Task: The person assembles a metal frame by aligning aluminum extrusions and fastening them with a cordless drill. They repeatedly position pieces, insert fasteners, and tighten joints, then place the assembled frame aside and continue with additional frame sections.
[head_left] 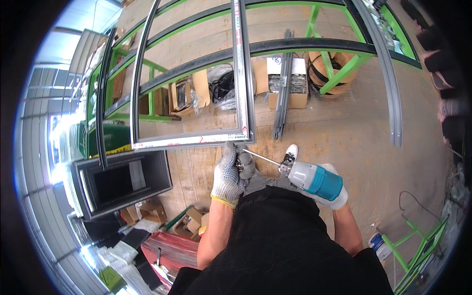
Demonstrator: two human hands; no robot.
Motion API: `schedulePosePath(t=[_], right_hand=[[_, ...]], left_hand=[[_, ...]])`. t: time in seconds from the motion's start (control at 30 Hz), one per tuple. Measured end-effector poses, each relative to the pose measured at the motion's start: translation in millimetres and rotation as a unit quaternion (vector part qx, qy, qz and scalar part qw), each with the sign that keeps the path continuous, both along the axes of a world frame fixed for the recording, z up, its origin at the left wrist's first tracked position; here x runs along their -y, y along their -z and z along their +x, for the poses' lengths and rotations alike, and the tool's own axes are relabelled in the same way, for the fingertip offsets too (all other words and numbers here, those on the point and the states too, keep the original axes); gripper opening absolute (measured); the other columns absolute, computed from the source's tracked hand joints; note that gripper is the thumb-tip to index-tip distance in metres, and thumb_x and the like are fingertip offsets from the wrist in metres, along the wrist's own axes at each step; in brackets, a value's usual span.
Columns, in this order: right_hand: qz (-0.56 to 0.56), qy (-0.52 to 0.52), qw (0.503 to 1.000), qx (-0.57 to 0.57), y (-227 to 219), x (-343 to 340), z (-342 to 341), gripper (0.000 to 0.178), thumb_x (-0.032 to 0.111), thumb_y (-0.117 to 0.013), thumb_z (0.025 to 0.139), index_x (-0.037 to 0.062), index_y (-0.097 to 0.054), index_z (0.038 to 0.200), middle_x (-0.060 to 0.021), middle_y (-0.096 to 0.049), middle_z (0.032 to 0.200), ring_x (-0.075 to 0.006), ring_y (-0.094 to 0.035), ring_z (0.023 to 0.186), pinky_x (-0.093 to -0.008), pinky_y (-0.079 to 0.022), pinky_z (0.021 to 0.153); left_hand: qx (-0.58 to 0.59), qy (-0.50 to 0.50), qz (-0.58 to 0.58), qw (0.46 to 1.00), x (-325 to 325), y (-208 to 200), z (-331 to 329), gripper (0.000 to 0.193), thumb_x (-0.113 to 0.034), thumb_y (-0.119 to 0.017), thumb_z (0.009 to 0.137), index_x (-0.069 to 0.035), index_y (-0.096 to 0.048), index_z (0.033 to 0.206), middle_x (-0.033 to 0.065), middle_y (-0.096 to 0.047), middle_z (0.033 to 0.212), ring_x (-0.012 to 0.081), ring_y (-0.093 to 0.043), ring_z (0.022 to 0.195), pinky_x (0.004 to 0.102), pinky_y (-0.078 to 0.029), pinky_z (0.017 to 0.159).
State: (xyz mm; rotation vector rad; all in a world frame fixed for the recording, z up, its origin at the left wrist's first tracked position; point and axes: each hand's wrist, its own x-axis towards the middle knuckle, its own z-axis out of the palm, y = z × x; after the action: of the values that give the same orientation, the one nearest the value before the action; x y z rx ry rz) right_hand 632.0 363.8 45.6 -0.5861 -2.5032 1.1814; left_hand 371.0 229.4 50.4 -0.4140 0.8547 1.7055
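Note:
In a white knitted glove with a yellow cuff, my left hand [228, 176] is curled just below the near right corner of a grey metal window frame [189, 141]. Small dark metal pieces [240, 166], too small to name surely, show between its fingers. My gloved right hand [338, 195] grips a teal and grey power screwdriver [317, 180]. The tool's long thin bit [263, 156] points left, its tip close to my left fingers and the frame's corner. White printed tape runs along the frame, which lies across a green rack with black-topped bars [196, 69].
Loose grey profiles [282, 88] lean beyond the frame, and another long profile [392, 98] overhangs at right. Open cartons [290, 100] and a cable-wound spool [339, 69] sit under the rack. Dark stacked frames [123, 182] stand left; a green stand [413, 246] is at lower right.

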Motion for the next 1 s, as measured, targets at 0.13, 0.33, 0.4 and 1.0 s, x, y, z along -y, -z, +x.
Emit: schedulePosePath(t=[0.13,0.33,0.4,1.0], right_hand=[[-0.069,-0.044,0.996,-0.024,8.4,-21.9,-1.2,0.031,0.029,-0.09,0.08,0.0152,-0.08,0.107,-0.0081,-0.079,0.101,-0.0325,-0.074,0.085,-0.0415,-0.057,0.073],[-0.101,-0.108,0.988,-0.052,15.9,-48.8,3.0,0.034,0.024,-0.09,0.08,0.0118,-0.08,0.11,-0.0101,-0.079,0.102,-0.0337,-0.075,0.087,-0.0405,-0.059,0.076],[-0.095,-0.128,0.986,-0.056,20.1,-57.5,4.3,0.035,0.023,-0.09,0.08,0.0105,-0.08,0.111,-0.011,-0.079,0.102,-0.0338,-0.076,0.089,-0.0398,-0.06,0.077],[-0.496,0.025,0.864,-0.079,121.4,-77.1,-13.0,0.08,0.019,-0.092,0.084,0.0004,-0.053,0.151,-0.0109,-0.068,0.144,-0.0177,-0.064,0.13,-0.037,-0.051,0.112]], left_hand=[[-0.036,-0.02,-0.037,0.998,-1.9,-3.1,15.4,0.039,-0.042,-0.056,0.112,-0.005,-0.064,0.105,0.0049,-0.057,0.072,0.0145,-0.048,0.054,0.0257,-0.032,0.044],[-0.257,0.023,-0.115,0.959,-2.7,-13.8,30.0,0.039,-0.039,-0.063,0.109,-0.001,-0.071,0.105,0.0053,-0.065,0.071,0.0126,-0.053,0.054,0.0254,-0.038,0.048],[-0.334,0.081,-0.196,0.918,-4.7,-19.5,34.1,0.037,-0.036,-0.063,0.109,-0.001,-0.072,0.104,0.0042,-0.066,0.069,0.0113,-0.053,0.053,0.0253,-0.038,0.048],[-0.074,-0.057,-0.213,0.973,-23.4,54.1,17.5,0.048,-0.058,-0.056,0.107,-0.011,-0.064,0.1,0.0018,-0.06,0.082,0.016,-0.057,0.067,0.0278,-0.044,0.054]])
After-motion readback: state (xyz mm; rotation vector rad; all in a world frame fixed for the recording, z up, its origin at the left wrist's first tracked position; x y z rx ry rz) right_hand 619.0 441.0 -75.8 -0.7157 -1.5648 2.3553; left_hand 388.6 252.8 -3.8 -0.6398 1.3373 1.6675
